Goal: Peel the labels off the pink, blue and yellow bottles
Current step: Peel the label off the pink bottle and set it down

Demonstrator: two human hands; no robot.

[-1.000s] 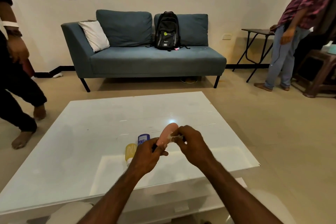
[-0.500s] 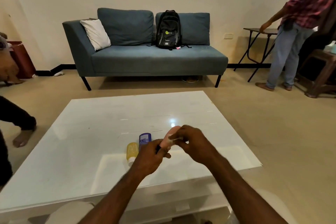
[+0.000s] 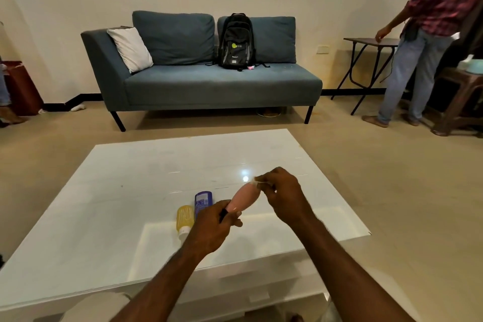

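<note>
My left hand grips the cap end of the pink bottle, holding it tilted above the white table. My right hand pinches a clear label at the bottle's far end, pulled a little away from it. The blue bottle lies on the table with its label still showing, partly behind my left hand. The yellow bottle lies beside it on the left, cap toward me.
A blue sofa with a black backpack and a white pillow stands beyond the table. A person in a plaid shirt stands at the right by a folding table. A wooden stool stands at the far right.
My right hand has lifted and drawn the label away from the pink bottle's far end. The person on the left has walked almost out of view.
</note>
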